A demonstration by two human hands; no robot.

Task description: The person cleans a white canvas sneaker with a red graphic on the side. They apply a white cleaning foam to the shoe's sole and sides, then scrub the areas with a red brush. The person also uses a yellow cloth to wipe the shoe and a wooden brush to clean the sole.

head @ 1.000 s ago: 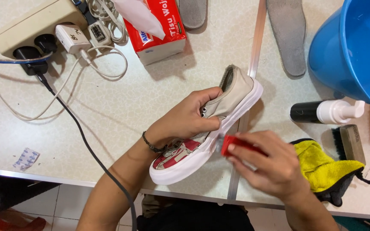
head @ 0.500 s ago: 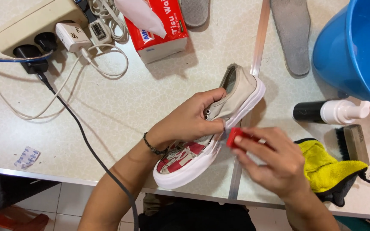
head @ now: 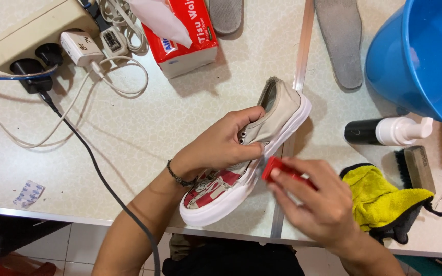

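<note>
Both hands work mid-frame: my left hand [head: 221, 148] grips the shoe [head: 251, 158] on its side near the table edge [head: 78, 217] — my right hand [head: 315, 202] pinches a red tool [head: 277, 169] against its white sole. Bare tabletop spreads left; yellow cloth [head: 379, 197] sits right.

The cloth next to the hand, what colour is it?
The cloth is bright yellow with a dark edge, seen in the head view.

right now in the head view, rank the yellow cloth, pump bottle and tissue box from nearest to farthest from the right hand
From the right hand:
1. Yellow cloth, right beside it toward the table's right edge.
2. Pump bottle, lying on its side beyond the cloth.
3. Tissue box, far across at the table's top.
</note>
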